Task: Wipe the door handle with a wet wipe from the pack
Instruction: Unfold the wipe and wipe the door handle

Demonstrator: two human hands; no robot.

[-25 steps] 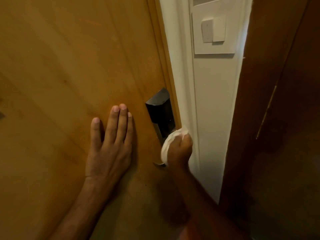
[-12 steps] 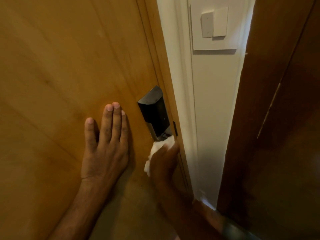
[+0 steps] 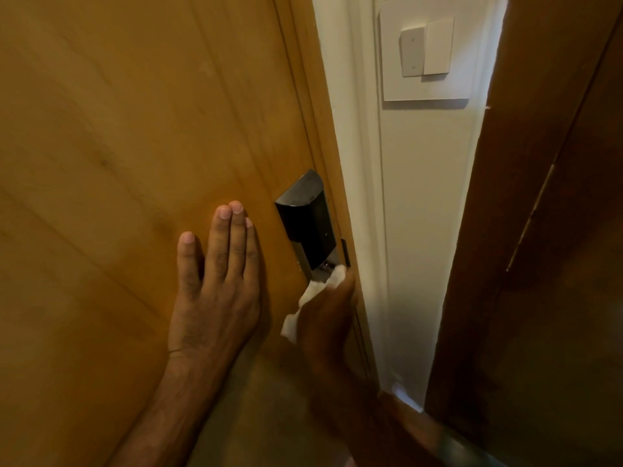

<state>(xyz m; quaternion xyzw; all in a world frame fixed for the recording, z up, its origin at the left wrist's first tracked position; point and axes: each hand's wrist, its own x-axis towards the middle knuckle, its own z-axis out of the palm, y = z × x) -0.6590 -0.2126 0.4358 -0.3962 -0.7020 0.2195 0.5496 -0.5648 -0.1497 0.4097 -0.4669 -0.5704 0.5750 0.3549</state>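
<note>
So I've got the left hand pressed flat on the wooden door, fingers straight and close together, gripping nothing, with the thumb a bit apart. It sits just left of the lock, near the door's right edge. The right hand is lower and in shadow, fingers curled and clamped on a bunched white wipe. The wipe's top end touches the silver plate right under the black lock housing. The door handle itself is mostly hidden behind my right hand and the wipe, so I can't really make out its shape. Past the door edge there's a white frame, then a wall with a light switch up high. A dark brown panel crowds in along the right side, pretty tight in there.
</note>
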